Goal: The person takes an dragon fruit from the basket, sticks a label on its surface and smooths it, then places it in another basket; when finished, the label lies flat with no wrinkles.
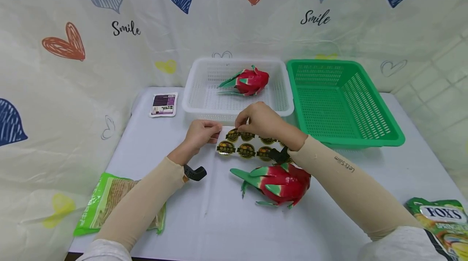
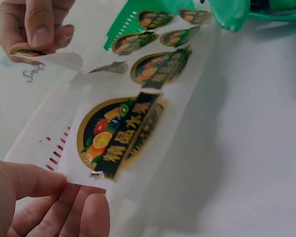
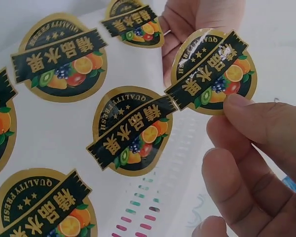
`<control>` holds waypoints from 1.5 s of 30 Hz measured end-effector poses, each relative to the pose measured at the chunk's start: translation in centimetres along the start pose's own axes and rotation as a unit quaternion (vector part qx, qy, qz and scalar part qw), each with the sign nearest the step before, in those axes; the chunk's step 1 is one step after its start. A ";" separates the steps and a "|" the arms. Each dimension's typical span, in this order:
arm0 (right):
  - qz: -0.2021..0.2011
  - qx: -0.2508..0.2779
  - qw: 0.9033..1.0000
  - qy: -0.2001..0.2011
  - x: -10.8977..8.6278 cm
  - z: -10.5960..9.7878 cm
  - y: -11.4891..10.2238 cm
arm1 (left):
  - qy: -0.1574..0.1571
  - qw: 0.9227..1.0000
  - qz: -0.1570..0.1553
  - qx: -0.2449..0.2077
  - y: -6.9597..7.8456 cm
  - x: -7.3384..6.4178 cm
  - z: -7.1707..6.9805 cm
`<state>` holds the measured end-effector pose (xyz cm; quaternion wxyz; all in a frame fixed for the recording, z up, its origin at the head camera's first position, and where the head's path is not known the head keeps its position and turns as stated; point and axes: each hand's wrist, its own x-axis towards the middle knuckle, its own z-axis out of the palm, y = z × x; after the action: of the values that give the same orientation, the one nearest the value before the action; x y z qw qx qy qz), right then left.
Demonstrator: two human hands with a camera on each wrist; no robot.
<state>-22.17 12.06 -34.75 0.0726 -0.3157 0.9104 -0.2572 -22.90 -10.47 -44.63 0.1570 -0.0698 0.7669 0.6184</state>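
A white sheet of round black-and-gold fruit stickers [image 2: 96,81] is held up over the table, in front of the white basket. My left hand [image 1: 199,134] pinches its left end between thumb and fingers. One sticker [image 3: 207,74] sits between the thumb and forefinger of my right hand [image 1: 261,118], lifted at the sheet's edge; in the right wrist view its banner end overlaps a neighbouring sticker. Several stickers lie flat on the sheet. Just below the sheet, a red dragon fruit [image 1: 285,183] with green scales lies on the table, partly behind the right forearm.
The white basket [image 1: 190,110] behind the hands contains another dragon fruit [image 1: 253,81]. A green basket [image 1: 396,135] stands at its right. Around the table lie a small purple-and-white packet [image 1: 163,104], a green-edged bag [image 1: 98,200] under the left forearm, and a FOX'S bag [image 1: 440,222].
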 end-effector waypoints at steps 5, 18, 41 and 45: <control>0.011 0.010 1.000 -0.012 0.0 0.2 0.2 | -0.004 1.000 -0.005 -0.005 -0.2 0.1 -0.1; 0.063 0.031 0.993 -0.090 0.0 0.9 0.4 | -0.020 1.000 0.011 0.003 0.6 -0.7 0.7; 0.066 0.057 0.995 -0.052 -2.9 -1.4 0.6 | 0.029 0.973 0.137 0.186 1.3 -1.8 0.9; 0.063 0.064 0.995 -0.042 -3.9 -1.7 0.9 | -0.041 0.968 0.195 0.153 3.3 -4.0 2.5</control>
<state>-20.14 15.78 -33.85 0.1468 -0.2629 0.9063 -0.2965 -19.73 -7.66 -40.68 0.0735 0.1310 0.8439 0.5150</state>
